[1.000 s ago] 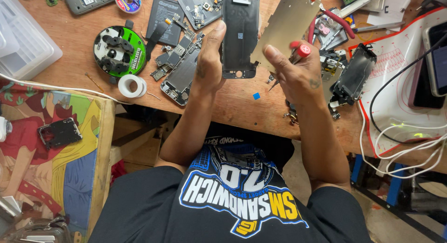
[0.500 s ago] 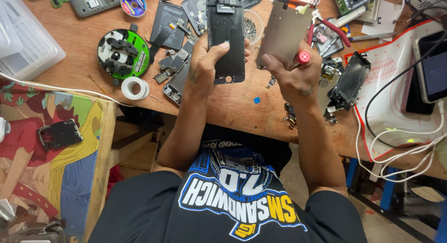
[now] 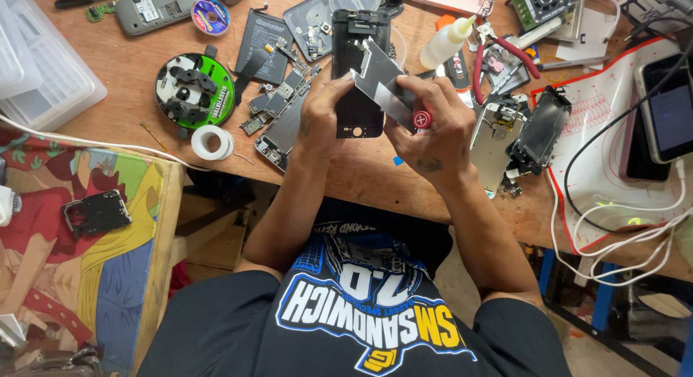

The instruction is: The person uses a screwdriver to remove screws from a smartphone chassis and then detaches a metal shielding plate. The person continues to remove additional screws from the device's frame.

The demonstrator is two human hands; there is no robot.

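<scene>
The black phone screen panel is held up above the worktop, its long axis running straight away from the person, home-button end nearest the body. The left hand grips it along its left edge and lower corner, fingers closed on the panel. Across the panel's right side lies a thin silver metal plate, tilted so that its long axis runs from upper left down to lower right; it overlaps the panel's face and its lower end disappears into the right hand. The right hand's fingers are clamped on that plate, and a red-capped screwdriver is tucked in the same hand, its round end pointing toward the camera. Both hands are touching their parts, the right one nearer the plate's lower end, the left one nearer the panel's bottom. Just left, on the worktop, lie bare circuit boards; further left sit a roll of white tape and a green round tool holder. To the right stand a small white glue bottle, red-handled pliers and an opened phone body on a white mat. Nothing stands between the two hands.
</scene>
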